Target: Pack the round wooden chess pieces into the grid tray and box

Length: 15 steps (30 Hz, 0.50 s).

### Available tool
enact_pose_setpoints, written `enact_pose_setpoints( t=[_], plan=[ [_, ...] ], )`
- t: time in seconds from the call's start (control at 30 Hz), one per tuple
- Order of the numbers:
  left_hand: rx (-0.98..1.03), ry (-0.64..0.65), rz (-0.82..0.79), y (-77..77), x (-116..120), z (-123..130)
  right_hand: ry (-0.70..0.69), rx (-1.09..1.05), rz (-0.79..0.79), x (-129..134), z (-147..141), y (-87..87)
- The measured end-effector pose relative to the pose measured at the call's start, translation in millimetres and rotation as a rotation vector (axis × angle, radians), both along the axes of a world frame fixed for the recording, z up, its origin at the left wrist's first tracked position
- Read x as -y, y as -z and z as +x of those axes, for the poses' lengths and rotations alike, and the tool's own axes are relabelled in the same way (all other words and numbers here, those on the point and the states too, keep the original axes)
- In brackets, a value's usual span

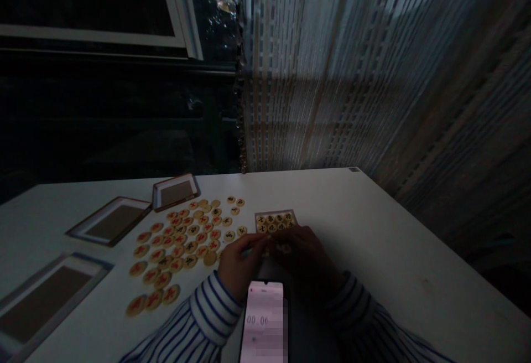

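A shallow box (293, 213) sits in front of my hands with rows of round xiangqi pieces (271, 219) marked in black characters. My left hand (239, 260) is at the box's near left corner, thumb and fingers pinched together. Close against it, my right hand (305, 255) lies in shadow over the near right part of the box, its fingers bent inward. The fingertips of both hands meet at the near edge; what they hold there is too dark and small to tell. Left of my left hand, many loose xiangqi pieces (178, 249), red and black, lie spread out.
A lit phone (264, 319) showing a timer is just below my wrists. Three open shallow boxes stand at the left: a near one (97, 266), a middle one (143, 206) and a far one (194, 186). Beyond the white table (398, 274) hangs a striped curtain (298, 103).
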<state>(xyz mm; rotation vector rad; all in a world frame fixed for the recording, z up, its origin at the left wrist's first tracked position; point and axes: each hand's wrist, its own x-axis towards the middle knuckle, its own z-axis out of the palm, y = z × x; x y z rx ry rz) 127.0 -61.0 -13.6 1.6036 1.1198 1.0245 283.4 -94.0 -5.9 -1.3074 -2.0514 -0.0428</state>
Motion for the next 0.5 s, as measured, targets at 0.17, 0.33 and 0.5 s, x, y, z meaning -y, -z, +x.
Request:
enact_pose_setpoints(
  t=[0.17, 0.33, 0.5],
  plan=[
    [-0.049, -0.005, 0.053, -3.4, 1.1, 0.8, 0.009, 0.026, 0.017, -0.4, 0.6, 0.9],
    [-0.067, 0.000, 0.091, -2.0, 0.8, 0.2, -0.004, 0.023, 0.001, 0.9, -0.4, -3.4],
    [-0.126, -0.055, 0.110, 1.5, -1.5, -3.7, 0.035, 0.028, -0.064, -0.7, 8.7, -3.3]
  ],
)
